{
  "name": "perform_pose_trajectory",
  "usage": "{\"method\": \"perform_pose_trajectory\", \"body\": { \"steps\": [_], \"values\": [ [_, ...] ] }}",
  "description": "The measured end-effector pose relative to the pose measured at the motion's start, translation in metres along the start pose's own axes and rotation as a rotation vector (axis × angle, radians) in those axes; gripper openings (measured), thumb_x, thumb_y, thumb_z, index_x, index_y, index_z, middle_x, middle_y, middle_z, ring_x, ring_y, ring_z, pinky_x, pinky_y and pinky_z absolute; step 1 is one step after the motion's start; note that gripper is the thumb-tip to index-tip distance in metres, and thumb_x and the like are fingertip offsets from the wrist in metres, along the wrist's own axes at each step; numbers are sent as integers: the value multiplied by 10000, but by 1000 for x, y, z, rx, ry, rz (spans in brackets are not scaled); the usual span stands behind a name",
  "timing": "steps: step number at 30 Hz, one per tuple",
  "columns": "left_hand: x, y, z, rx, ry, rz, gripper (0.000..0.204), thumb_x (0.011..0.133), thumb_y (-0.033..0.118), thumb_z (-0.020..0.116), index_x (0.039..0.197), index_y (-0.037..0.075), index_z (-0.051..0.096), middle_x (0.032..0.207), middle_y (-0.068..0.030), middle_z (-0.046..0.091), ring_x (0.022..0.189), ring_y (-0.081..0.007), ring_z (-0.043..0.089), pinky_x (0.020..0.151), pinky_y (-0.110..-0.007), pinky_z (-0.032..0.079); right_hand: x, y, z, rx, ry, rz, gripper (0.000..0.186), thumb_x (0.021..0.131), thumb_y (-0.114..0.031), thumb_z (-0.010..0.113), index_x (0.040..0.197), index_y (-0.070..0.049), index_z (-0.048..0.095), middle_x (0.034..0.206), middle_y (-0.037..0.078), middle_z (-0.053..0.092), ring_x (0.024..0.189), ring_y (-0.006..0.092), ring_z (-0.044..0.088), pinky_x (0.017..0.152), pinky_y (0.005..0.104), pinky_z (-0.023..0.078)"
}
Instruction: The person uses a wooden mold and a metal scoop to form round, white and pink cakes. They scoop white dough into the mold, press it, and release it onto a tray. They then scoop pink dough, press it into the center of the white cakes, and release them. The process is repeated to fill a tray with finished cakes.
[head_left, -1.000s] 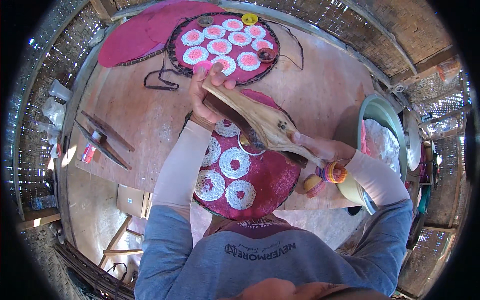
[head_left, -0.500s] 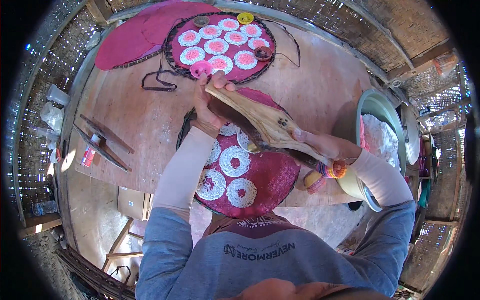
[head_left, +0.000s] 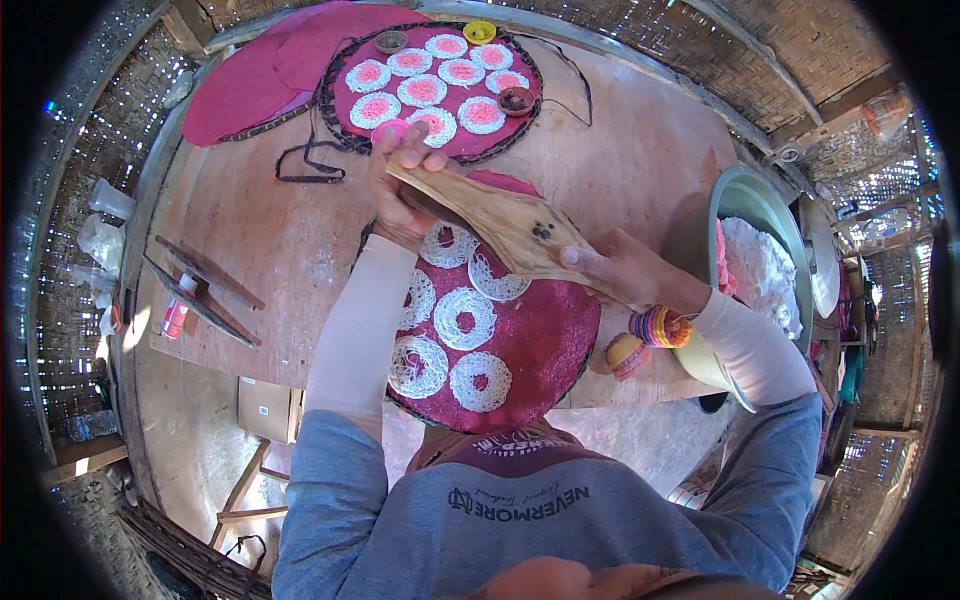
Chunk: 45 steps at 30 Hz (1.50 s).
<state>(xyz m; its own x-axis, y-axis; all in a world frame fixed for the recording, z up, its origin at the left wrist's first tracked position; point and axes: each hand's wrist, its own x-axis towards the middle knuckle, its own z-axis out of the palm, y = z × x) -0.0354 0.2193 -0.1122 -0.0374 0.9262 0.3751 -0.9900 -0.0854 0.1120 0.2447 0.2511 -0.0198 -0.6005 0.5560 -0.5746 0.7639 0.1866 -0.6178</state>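
Observation:
My left hand (head_left: pixel 400 185) and my right hand (head_left: pixel 635 270) grip a long, pale wooden tool (head_left: pixel 500 215) with a dark underside, one at each end, held diagonally in the air. Beneath it lies a round magenta mat (head_left: pixel 545 355) bearing several white lacy rings (head_left: pixel 465 320), partly hidden by the tool and my left forearm. Below my right hand are striped round bundles in orange, pink, purple and yellow (head_left: pixel 660 327).
A rimmed tray (head_left: pixel 330 95) holds pink-centred white rounds and small bowls at the back, beside magenta mats (head_left: pixel 240 100). A green basin (head_left: pixel 750 180) with white and pink material stands right. Two wooden sticks (head_left: pixel 210 280) and a red-labelled container (head_left: pixel 178 315) lie left.
The wooden tool and both my hands have shifted slightly up and to the left in the view, showing more of a white ring beneath the tool.

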Motion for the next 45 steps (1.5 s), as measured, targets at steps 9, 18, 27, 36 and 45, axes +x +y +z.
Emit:
{"method": "perform_pose_trajectory", "body": {
  "steps": [9, 18, 27, 36, 45],
  "values": [
    [-29, -1, 4, -5, -42, 53, 327, 916, 415, 434, 909, 103, 532, 774, 56, 545, 875, -167, 559, 805, -408, 446, -10, -23, 12, 6, -92, 38, 757, 784, -727, 438, 605, -13, 615, 511, 58, 520, 474, 160, 530, 455, 334, 427],
    [-29, -24, 12, 765, 121, -20, 601, 851, 380, 563, 1312, 26, 410, 1257, -113, 499, 1101, -229, 501, 941, -383, 396, -55, -3, -3, 382, 55, -42, 601, 865, -596, 452, 768, -26, 615, 571, 36, 549, 457, 115, 512, 420, 255, 409],
    [-39, -33, 93, 1827, 81, 147, 459, 678, 113, 748, 1083, -8, 569, 1015, -108, 657, 948, -183, 620, 801, -306, 487, -19, -27, 49, 1137, -66, -480, 600, 924, -448, 447, 1305, 14, 407, 1224, 161, 534, 1163, 260, 494, 1001, 377, 350],
    [-100, 0, 101, 1443, 669, 514, 501, 714, 29, 713, 1153, 9, 473, 1045, -69, 581, 916, -163, 569, 812, -298, 465, 56, 31, 100, -364, 455, -549, 1089, 636, -332, 788, 1441, -67, 103, 1378, 195, 345, 1296, 339, 321, 1059, 447, 254],
    [-119, 9, 95, 1374, 614, 502, 490, 720, 31, 728, 1143, 17, 481, 1052, -60, 574, 927, -159, 567, 809, -294, 462, -9, 33, 85, 70, 363, -540, 1129, 608, -297, 805, 1441, -48, 85, 1283, 198, 460, 1221, 327, 427, 1040, 434, 281]
  ]
}}
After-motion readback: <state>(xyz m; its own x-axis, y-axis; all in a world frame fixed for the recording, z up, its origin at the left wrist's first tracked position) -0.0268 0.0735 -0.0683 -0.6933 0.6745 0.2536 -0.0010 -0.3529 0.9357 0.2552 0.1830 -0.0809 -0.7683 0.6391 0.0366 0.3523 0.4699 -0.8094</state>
